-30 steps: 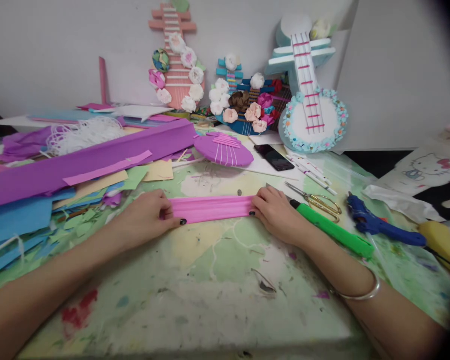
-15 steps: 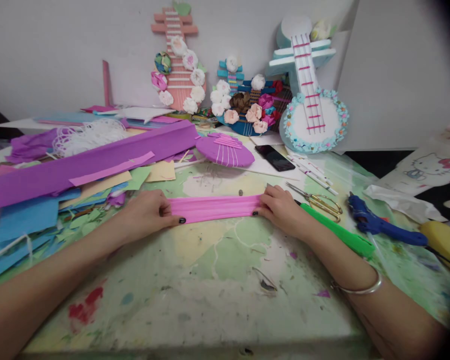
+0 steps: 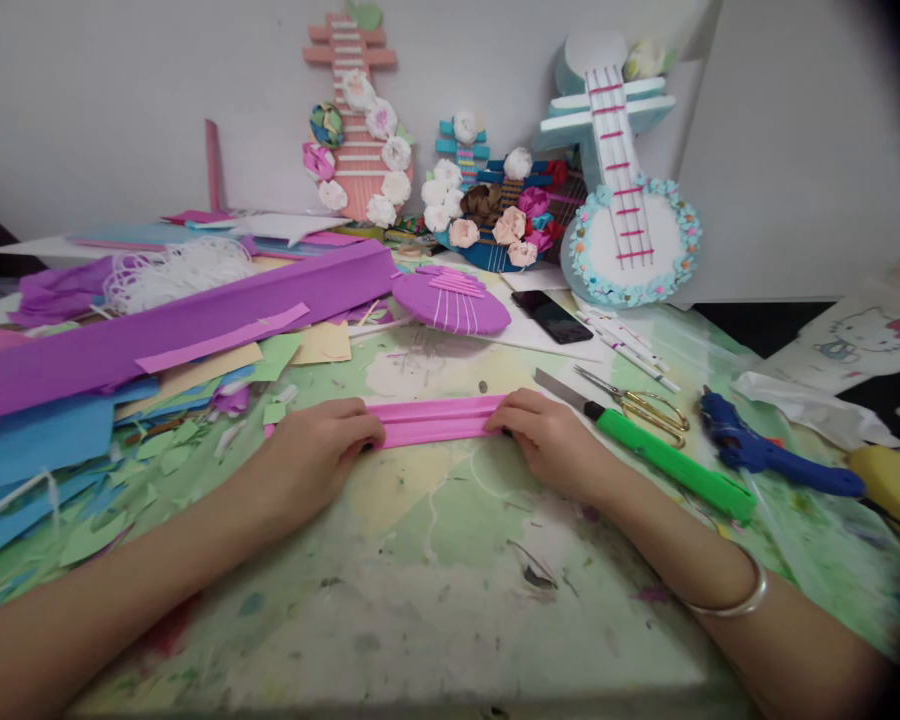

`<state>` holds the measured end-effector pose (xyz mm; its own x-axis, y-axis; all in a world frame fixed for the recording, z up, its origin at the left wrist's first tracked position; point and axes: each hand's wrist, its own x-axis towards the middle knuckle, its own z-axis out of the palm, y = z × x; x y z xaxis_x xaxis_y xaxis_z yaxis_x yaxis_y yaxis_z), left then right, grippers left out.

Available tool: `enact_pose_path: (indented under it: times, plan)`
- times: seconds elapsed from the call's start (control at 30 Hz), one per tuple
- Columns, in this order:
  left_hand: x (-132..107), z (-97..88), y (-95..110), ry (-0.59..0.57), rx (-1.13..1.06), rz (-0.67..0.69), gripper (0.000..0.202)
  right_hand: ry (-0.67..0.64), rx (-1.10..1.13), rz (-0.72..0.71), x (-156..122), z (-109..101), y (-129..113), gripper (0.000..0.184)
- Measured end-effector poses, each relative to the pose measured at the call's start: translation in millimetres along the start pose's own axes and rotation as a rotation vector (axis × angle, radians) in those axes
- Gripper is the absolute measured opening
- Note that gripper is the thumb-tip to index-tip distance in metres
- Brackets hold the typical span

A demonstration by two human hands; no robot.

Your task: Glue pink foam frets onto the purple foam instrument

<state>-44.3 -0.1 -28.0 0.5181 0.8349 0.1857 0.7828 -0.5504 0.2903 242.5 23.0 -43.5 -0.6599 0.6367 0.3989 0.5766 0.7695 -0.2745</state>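
Observation:
A folded pink strip of crepe paper (image 3: 436, 420) stretches between my two hands, just over the table. My left hand (image 3: 326, 445) is closed on its left part, and a bit of pink shows past the wrist side. On the right, my right hand (image 3: 551, 440) pinches the other end with fingers curled over it. Right of that hand lie a green utility knife (image 3: 675, 465) with its blade out and gold-handled scissors (image 3: 645, 405). Beyond the strip rests a purple oval piece (image 3: 450, 302) with white strings and pink bars.
Purple crepe paper (image 3: 195, 315), white string (image 3: 176, 272) and coloured scraps (image 3: 37, 440) crowd the left. A phone (image 3: 551, 316) and a blue glue gun (image 3: 772, 445) lie to the right. Decorated model instruments (image 3: 630, 240) stand against the wall.
My hands have come closer together along the pink strip, the left moving right and the right slightly left. The fingers now curl over it, and the knife's blade has come into view.

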Motion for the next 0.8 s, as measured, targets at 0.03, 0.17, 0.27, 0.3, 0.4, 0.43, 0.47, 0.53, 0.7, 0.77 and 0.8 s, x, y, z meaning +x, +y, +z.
enact_pose_path:
  times: [0.03,0.17,0.27,0.3,0.4,0.43,0.47,0.53,0.7,0.77,0.8]
  plan:
    - [-0.5,1.3,1.4,0.002,-0.003,0.011,0.03,0.016,0.016,0.013,-0.1,0.9,-1.4,0.033]
    - [-2.0,5.1,5.5,0.02,0.022,0.056,0.03,0.017,0.129,0.136,4.0,0.3,-10.7,0.025]
    - [-2.6,7.7,7.0,0.054,0.044,0.068,0.024,-0.031,0.194,0.283,8.9,0.2,-18.2,0.018]
    - [-2.6,8.8,7.1,0.064,0.05,0.072,0.022,-0.036,0.208,0.319,10.1,0.9,-19.8,0.017]
    - [-2.0,12.6,6.2,0.074,0.075,0.091,0.025,-0.033,0.247,0.374,11.3,4.8,-21.5,0.018]
    - [-1.5,13.8,5.9,0.075,0.084,0.095,0.026,-0.032,0.253,0.38,11.1,6.2,-21.3,0.018]
    - [-0.8,14.7,5.9,0.075,0.089,0.096,0.027,-0.034,0.254,0.38,10.9,7.5,-21.1,0.017]
    - [1.3,15.5,7.0,0.073,0.076,0.088,0.026,-0.038,0.243,0.37,10.4,9.2,-20.7,0.015]
    - [8.9,16.1,13.7,0.057,-0.063,0.072,0.017,-0.068,0.167,0.329,10.0,9.2,-23.1,0.011]
    - [11.2,16.9,14.8,0.03,-0.109,0.058,0.014,-0.083,0.12,0.313,10.0,8.4,-24.8,0.01]
    - [12.0,17.3,14.7,0.013,-0.128,0.048,0.013,-0.09,0.096,0.305,10.0,8.1,-25.7,0.01]
